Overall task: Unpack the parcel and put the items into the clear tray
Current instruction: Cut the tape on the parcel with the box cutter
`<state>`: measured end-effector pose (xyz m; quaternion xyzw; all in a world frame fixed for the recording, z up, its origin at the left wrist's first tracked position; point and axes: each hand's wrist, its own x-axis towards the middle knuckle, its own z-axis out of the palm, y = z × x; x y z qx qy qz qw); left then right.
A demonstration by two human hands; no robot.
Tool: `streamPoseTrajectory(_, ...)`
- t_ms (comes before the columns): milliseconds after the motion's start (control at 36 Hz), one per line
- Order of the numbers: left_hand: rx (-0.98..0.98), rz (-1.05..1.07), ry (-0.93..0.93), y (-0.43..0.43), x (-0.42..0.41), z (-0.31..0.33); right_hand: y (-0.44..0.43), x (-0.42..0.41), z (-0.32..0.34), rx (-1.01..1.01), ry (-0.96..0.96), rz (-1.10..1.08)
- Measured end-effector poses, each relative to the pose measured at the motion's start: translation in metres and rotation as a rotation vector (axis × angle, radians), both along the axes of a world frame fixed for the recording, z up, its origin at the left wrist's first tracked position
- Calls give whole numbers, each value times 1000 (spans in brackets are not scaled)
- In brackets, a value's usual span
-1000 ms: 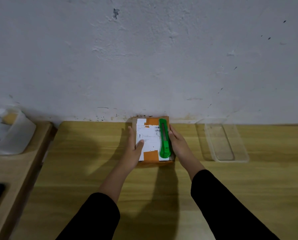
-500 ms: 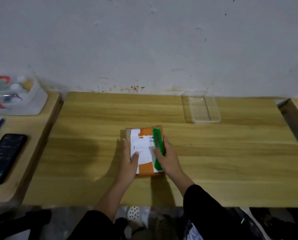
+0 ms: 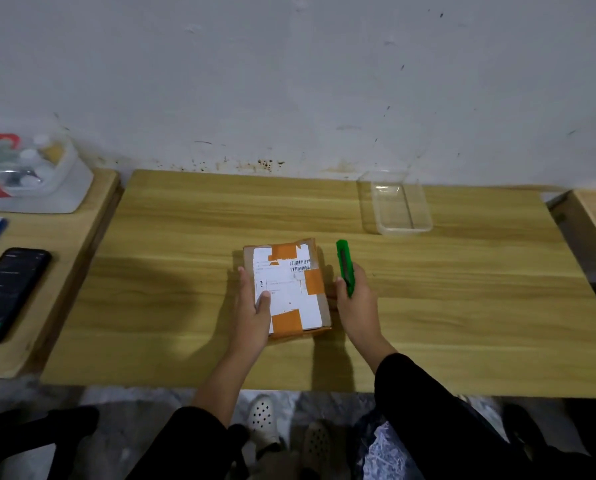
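**A:** Parcel [image 3: 286, 289] sits mid-bench in the head view, the only view there is, a brown box with a white label and orange tape patches, sealed as far as I can tell. Left hand [image 3: 255, 306] lies flat along its 9 o'clock side, thumb on the label, fingers spread, pinning the box and not closed around anything.

**B:** And the right hand [image 3: 355, 299]?

**A:** Just beside the box at 3 o'clock, closed around a green utility knife [image 3: 345, 268] that points toward 12. I cannot tell whether the blade is out.

**B:** So the risk is the cut.

**A:** I think so. The left thumb rests on the top face, right where a tape seam may run. A stroke pulled toward 6 o'clock could meet it. Too deep a cut might also score whatever is inside.

**B:** The clear tray [image 3: 402, 202]?

**A:** Empty, well apart at 1 o'clock near the wall, on the bench [image 3: 463, 306]. If the box slides under blade pressure, it could skid off the near edge.
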<state>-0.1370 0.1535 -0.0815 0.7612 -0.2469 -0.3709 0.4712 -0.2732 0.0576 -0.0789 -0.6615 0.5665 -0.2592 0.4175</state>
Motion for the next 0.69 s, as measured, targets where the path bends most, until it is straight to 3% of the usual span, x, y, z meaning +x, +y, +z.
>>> streamPoseTrajectory(111, 22, -45, -22, -3, 7, -1, -12, -3, -2, 98, -79, -24)
streamPoseTrajectory(222, 109, -274, -90, -16, 35, 9, -27, -2, 3, 197, -180, -40)
streamPoseTrajectory(333, 319, -401, -337, -43, 77, 8, -40, 0, 7, 283, -179, -24)
streamPoseTrajectory(472, 495, -186, -689, -56, 57, 10, -50, 13, 17, 407, -271, 83)
streamPoseTrajectory(556, 526, -49, -587, -50, 38, 5, -53, 22, 23, 387, -262, 185)
streamPoseTrajectory(694, 409, -119, -700, -51, 52, -3, -62, 25, 21, 288, -172, 264)
